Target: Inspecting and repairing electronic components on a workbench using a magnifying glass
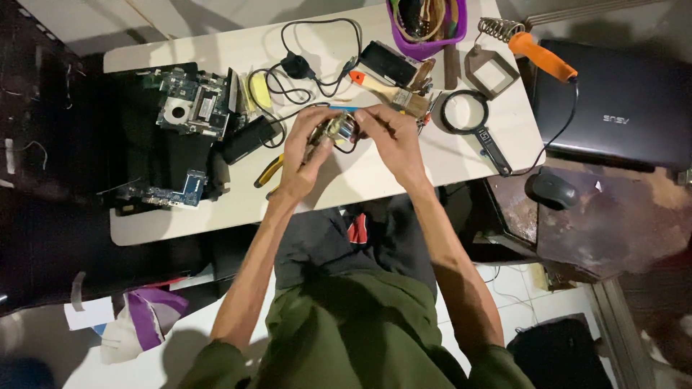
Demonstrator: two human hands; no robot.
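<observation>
Both hands meet over the middle of a white table (216, 57). My left hand (306, 148) and my right hand (389, 137) together hold a small metallic part (339, 130) with dark wires hanging from it. A thin blue tool tip (344, 108) shows just above the fingers. Under my left hand lie yellow-handled pliers (270, 171). What the part is exactly stays partly hidden by the fingers.
An opened laptop chassis with a green circuit board (191, 104) lies at left. A black cable and adapter (299, 68), paintbrush (386, 90), magnifying glass (468, 115), purple basket (425, 29) and soldering iron on a stand (540, 54) surround the hands. A closed laptop (620, 108) and mouse (551, 191) sit right.
</observation>
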